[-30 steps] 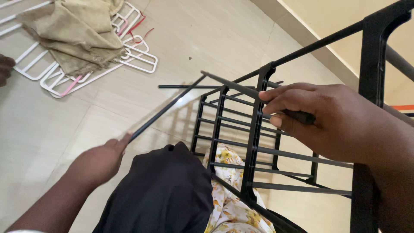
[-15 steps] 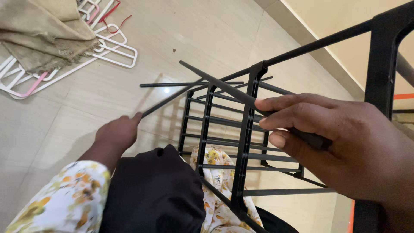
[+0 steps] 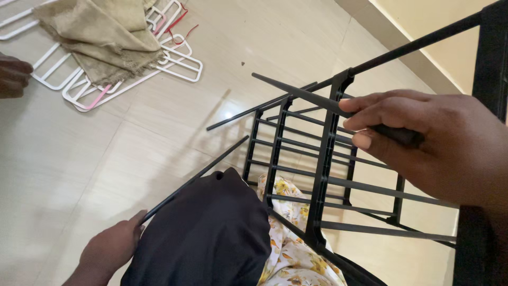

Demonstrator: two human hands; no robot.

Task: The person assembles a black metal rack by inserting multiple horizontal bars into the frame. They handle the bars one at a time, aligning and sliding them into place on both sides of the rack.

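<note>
The floor (image 3: 106,159) is pale shiny tile w/ thin lines between the squares. Light shines on it just left of the black rack (image 3: 323,175). A cream wall w/ a tan strip at the bottom runs behind the rack, top right.

The right hand (image 3: 428,143) is up by the rack's top bar. Its fingers are curled tight round a thin black rod (image 3: 317,100), thumb on the underside. The rod's tip pokes out left past the rack.

The left hand (image 3: 111,249) is low, left of the rack. It pinches the near end of a 2nd black rod (image 3: 201,175), which slants up toward the rack.

A black cloth (image 3: 211,238) lies just left of the rack's bottom, and a flowery cloth (image 3: 291,254) peeks out under the bars.

Far left of the rack, white hangers (image 3: 174,63) lie on the floor w/ a tan cloth (image 3: 100,37) on top. Another person's hand (image 3: 13,77) is at the left edge.
</note>
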